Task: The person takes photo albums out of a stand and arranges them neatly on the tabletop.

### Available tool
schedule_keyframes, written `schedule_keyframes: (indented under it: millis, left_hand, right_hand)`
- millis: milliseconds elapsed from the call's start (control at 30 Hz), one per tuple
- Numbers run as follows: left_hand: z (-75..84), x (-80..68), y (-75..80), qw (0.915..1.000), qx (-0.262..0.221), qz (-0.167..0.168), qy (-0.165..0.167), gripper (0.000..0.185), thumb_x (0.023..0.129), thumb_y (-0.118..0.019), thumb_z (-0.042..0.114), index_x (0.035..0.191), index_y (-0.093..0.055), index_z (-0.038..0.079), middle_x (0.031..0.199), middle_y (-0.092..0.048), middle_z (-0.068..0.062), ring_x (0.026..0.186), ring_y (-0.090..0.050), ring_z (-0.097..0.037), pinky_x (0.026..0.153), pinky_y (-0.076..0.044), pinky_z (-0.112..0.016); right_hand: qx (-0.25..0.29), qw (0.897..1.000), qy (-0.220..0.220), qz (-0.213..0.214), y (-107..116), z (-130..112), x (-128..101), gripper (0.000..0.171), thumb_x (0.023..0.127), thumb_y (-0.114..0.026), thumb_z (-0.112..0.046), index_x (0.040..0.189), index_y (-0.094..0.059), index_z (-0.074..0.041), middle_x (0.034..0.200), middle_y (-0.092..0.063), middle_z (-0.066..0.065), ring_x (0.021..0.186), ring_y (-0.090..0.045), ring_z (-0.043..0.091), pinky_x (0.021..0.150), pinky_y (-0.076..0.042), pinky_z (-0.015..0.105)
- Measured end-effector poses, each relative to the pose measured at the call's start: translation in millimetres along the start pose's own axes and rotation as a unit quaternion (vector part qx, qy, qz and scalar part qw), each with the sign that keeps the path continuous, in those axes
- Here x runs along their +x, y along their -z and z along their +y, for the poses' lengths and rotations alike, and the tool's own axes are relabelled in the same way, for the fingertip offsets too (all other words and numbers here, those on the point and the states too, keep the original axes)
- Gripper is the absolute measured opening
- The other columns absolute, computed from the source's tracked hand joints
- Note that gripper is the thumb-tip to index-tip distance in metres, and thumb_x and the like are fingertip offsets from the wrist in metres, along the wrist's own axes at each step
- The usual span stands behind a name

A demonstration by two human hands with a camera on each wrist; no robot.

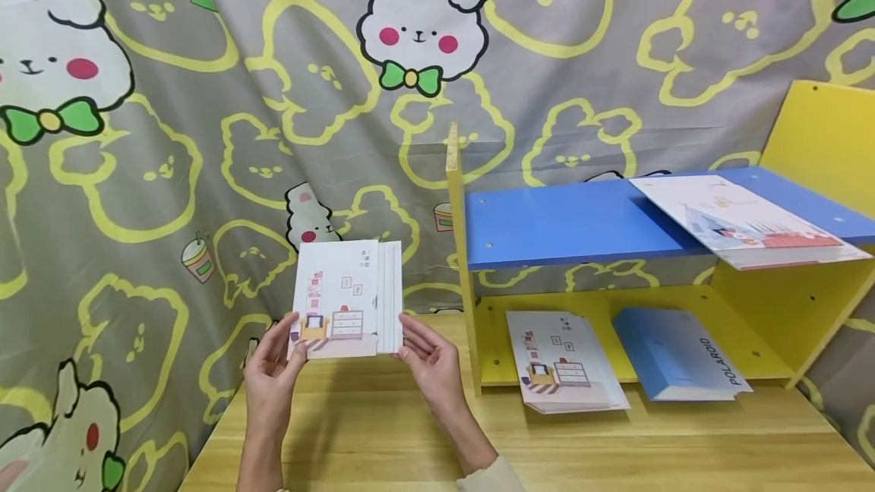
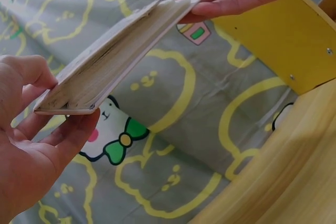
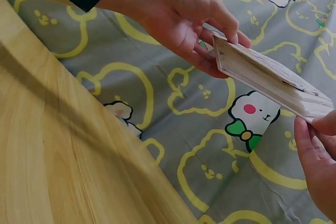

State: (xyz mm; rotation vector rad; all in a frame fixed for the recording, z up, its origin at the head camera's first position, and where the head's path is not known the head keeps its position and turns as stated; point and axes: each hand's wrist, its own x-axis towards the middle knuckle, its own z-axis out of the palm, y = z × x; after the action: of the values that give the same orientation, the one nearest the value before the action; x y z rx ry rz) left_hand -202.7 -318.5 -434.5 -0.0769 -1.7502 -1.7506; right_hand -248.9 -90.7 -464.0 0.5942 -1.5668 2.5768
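Above the wooden table, both hands hold a white book with a drawn armchair and chest of drawers on its cover. My left hand grips its left side, thumb over the front and fingers behind. The opposite edge is pinched by my right hand. At that right side, a strip of white pages shows past the front cover. From the left wrist view, the book's page edges appear between its covers, with the left hand's fingers under the near corner.
Right of the hands stands a blue and yellow shelf on the table. Its lower level holds a matching white book and a blue POLAROID book. Another illustrated book overhangs the blue top board. A patterned grey curtain hangs behind.
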Motion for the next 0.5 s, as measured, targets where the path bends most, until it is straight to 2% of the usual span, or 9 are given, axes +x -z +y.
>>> schedule_keyframes:
  millis: [167,500]
  left_hand:
    - [-3.6,-0.5,1.3,0.9999,-0.008,0.0,0.008,0.045,0.097,-0.059,-0.013,0.141,-0.054,-0.008,0.147,-0.057,-0.009,0.136,-0.051,-0.012,0.094,-0.052,-0.018]
    - [-8.9,0.6,1.2,0.9984,-0.029,0.001,0.05,0.048,0.097,-0.057,-0.015,0.143,-0.051,-0.008,0.146,-0.054,-0.008,0.124,-0.06,-0.014,0.089,-0.056,-0.023]
  right_hand:
    - [-0.001,1.0,0.002,-0.01,1,2,0,0.05,0.091,-0.06,0.019,0.139,-0.058,0.005,0.137,-0.062,0.023,0.121,-0.063,0.036,0.091,-0.058,0.033]
    - [-0.009,1.0,0.001,0.001,3,10,0,0.05,0.09,-0.06,0.019,0.139,-0.059,0.005,0.136,-0.062,0.024,0.122,-0.063,0.037,0.091,-0.058,0.032]
